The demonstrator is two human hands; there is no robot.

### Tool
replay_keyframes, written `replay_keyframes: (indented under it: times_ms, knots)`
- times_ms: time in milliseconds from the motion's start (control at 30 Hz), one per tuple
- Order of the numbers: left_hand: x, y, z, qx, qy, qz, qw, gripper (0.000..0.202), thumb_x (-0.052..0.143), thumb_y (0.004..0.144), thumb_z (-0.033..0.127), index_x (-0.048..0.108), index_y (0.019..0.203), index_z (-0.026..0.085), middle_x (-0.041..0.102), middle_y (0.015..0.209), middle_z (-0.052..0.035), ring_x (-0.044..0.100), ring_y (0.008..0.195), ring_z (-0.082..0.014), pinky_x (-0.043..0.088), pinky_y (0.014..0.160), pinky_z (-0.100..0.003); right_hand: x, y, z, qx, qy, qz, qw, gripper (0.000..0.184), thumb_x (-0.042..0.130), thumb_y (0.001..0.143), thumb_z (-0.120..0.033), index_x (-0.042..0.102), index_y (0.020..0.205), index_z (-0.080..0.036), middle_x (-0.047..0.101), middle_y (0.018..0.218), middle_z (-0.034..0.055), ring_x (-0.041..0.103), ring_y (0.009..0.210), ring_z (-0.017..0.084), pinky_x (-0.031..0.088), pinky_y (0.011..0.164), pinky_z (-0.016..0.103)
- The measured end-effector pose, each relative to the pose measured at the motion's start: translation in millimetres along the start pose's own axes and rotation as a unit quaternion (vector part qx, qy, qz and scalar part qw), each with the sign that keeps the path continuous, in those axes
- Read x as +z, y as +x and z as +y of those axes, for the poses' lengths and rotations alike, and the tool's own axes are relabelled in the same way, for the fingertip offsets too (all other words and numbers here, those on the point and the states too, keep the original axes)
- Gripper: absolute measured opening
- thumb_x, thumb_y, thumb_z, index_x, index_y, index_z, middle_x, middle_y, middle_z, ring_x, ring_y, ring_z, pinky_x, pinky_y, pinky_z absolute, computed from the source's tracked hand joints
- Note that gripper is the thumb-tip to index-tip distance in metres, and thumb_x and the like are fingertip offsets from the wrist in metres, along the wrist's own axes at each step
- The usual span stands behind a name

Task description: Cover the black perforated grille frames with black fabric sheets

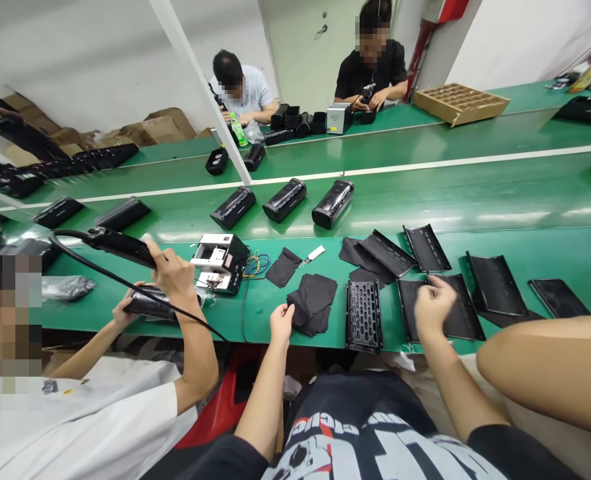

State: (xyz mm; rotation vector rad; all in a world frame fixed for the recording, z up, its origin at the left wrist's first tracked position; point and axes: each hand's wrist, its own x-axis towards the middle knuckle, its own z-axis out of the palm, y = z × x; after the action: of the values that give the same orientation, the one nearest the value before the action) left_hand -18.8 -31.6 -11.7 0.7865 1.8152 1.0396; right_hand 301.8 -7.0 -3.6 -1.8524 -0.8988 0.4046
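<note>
My left hand (281, 322) pinches the edge of a stack of black fabric squares (313, 302) lying on the green table (525, 193). My right hand (432, 308) is curled, its fingertips pressed on a flat black plastic panel (455, 313). A black perforated grille panel (364, 315) lies between my two hands at the table's near edge.
Several more black panels (495, 285) lie to the right, and black speaker bodies (285, 200) further back. A person at my left holds a corded tool (118, 245) beside an open device (221, 261). Two people sit across the table. Someone's arm (545, 360) intrudes at right.
</note>
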Motion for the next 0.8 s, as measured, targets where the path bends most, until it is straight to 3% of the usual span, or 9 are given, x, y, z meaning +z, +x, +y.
replay_keyframes:
  times_ms: [33, 67, 133, 167, 233, 400, 567, 633, 800]
  knots:
    - [3.4, -5.0, 4.5, -0.009, -0.031, -0.017, 0.999, 0.028, 0.057, 0.064, 0.036, 0.056, 0.076, 0.012, 0.062, 0.069, -0.0053, 0.057, 0.062, -0.0139, 0.045, 0.056, -0.024, 10.1, -16.7, -10.6, -0.023, 0.032, -0.055, 0.998, 0.033, 0.04, 0.074, -0.023, 0.049, 0.104, -0.013, 0.048, 0.102, 0.0138, 0.048, 0.09, 0.022, 0.039, 0.075, 0.037]
    - [7.2, -10.5, 9.3, -0.02, -0.067, -0.038, 0.997, 0.03, 0.06, 0.062, 0.038, 0.056, 0.076, 0.012, 0.062, 0.069, -0.0049, 0.057, 0.06, -0.0133, 0.044, 0.054, -0.023, 19.2, -34.3, -21.7, -0.05, 0.07, -0.155, 0.984, 0.028, 0.043, 0.073, -0.026, 0.053, 0.097, -0.017, 0.052, 0.094, 0.0103, 0.05, 0.084, 0.021, 0.04, 0.072, 0.035]
    - [15.3, -22.5, 19.6, -0.042, -0.137, -0.083, 0.986, 0.034, 0.065, 0.056, 0.038, 0.055, 0.076, 0.012, 0.062, 0.068, -0.0043, 0.057, 0.058, -0.0121, 0.044, 0.052, -0.022, 33.6, -68.1, -43.4, -0.098, 0.125, -0.366, 0.917, 0.023, 0.05, 0.071, -0.029, 0.056, 0.092, -0.021, 0.056, 0.088, 0.0068, 0.052, 0.077, 0.018, 0.042, 0.067, 0.032]
    - [19.3, -28.4, 24.7, -0.05, -0.16, -0.102, 0.981, 0.036, 0.068, 0.053, 0.038, 0.055, 0.075, 0.012, 0.061, 0.068, -0.0038, 0.056, 0.056, -0.0115, 0.043, 0.051, -0.021, 38.8, -82.2, -52.6, -0.115, 0.132, -0.429, 0.886, 0.024, 0.053, 0.069, -0.031, 0.056, 0.092, -0.022, 0.057, 0.086, 0.0058, 0.052, 0.074, 0.018, 0.043, 0.064, 0.031]
    - [26.3, -39.3, 34.2, -0.056, -0.17, -0.128, 0.976, 0.036, 0.07, 0.051, 0.037, 0.054, 0.072, 0.012, 0.059, 0.063, -0.0015, 0.054, 0.051, -0.0094, 0.041, 0.046, -0.019, 45.5, -101.6, -65.7, -0.14, 0.123, -0.487, 0.853, 0.026, 0.059, 0.065, -0.034, 0.056, 0.089, -0.023, 0.057, 0.081, 0.0039, 0.052, 0.069, 0.016, 0.042, 0.061, 0.03]
    - [33.4, -55.6, 49.3, -0.062, -0.167, -0.141, 0.974, 0.036, 0.071, 0.049, 0.038, 0.051, 0.065, 0.013, 0.053, 0.055, 0.0032, 0.048, 0.045, -0.0055, 0.039, 0.042, -0.016, 46.4, -106.3, -74.6, -0.152, 0.089, -0.475, 0.862, 0.015, 0.056, 0.069, -0.037, 0.055, 0.072, -0.022, 0.057, 0.067, 0.0015, 0.05, 0.059, 0.015, 0.04, 0.058, 0.029]
    - [32.7, -59.6, 53.5, -0.06, -0.168, -0.147, 0.973, 0.036, 0.072, 0.048, 0.037, 0.053, 0.065, 0.012, 0.052, 0.054, 0.0034, 0.046, 0.044, -0.0045, 0.041, 0.042, -0.016, 39.5, -97.9, -76.2, -0.164, 0.109, -0.482, 0.854, 0.018, 0.047, 0.075, -0.035, 0.055, 0.066, -0.021, 0.058, 0.065, 0.002, 0.051, 0.062, 0.016, 0.039, 0.062, 0.029]
    - [32.9, -57.6, 52.8, -0.061, -0.181, -0.135, 0.972, 0.036, 0.072, 0.047, 0.037, 0.052, 0.063, 0.012, 0.051, 0.053, 0.0039, 0.046, 0.043, -0.0042, 0.04, 0.042, -0.016, 39.0, -95.5, -74.1, -0.119, 0.14, -0.464, 0.867, 0.02, 0.047, 0.074, -0.038, 0.054, 0.065, -0.021, 0.055, 0.062, 0.0011, 0.05, 0.059, 0.015, 0.039, 0.059, 0.028]
    - [26.5, -41.2, 46.6, -0.059, -0.193, -0.112, 0.973, 0.035, 0.072, 0.048, 0.037, 0.055, 0.067, 0.012, 0.056, 0.054, 0.0019, 0.049, 0.044, -0.0057, 0.038, 0.042, -0.017, 43.6, -79.0, -56.1, 0.085, 0.266, -0.354, 0.893, 0.026, 0.052, 0.068, -0.047, 0.051, 0.067, -0.021, 0.049, 0.057, -0.0013, 0.046, 0.052, 0.013, 0.041, 0.049, 0.025]
